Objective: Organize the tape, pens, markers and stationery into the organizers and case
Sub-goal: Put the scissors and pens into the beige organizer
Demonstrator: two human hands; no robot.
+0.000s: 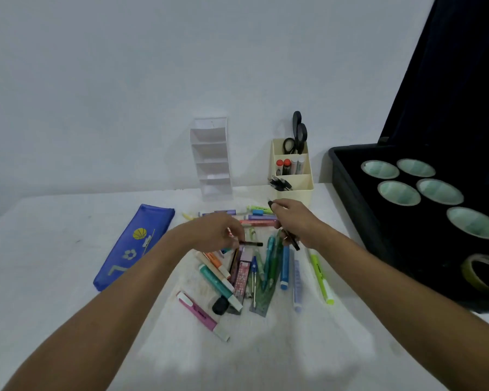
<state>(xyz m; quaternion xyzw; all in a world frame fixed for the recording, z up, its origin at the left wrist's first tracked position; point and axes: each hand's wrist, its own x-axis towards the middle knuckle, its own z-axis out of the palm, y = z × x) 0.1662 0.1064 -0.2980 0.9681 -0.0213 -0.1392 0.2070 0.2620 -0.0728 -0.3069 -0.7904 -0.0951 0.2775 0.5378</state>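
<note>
A cream organizer (299, 184) stands at the far side of the white table (54, 277), right of centre. Its back compartment holds black scissors (295, 136), handles up. The middle compartment holds two red-capped markers (283, 166) and two white tubes (297, 165). The front compartment holds a bunch of black pens (280, 183) leaning left over the rim.

To its left stands a clear tiered organizer (211, 159) with four shelves; I cannot tell whether anything lies in them.

At the right sits an open black case (347, 179), its lid raised. Inside lie five rolls of tape (439, 191) with pale green cores, and nearer, a yellowish roll (482, 273) at the frame edge.

A blue pencil pouch (130, 249) lies flat on the left of the table, apart from the pile.

In the middle lies a loose pile of stationery: a pink marker (199, 314), a teal marker (218, 282), a blue marker (285, 266), a lime highlighter (321, 277), a black eraser (220, 306), a green ruler (266, 292) and more pens at the far end.

The left hand (212, 234) pinches one end of a black pen (251, 244) over the pile. The right hand (294, 221) grips a dark pen (290, 239) slanting down under the palm, just near of the cream organizer.
</note>
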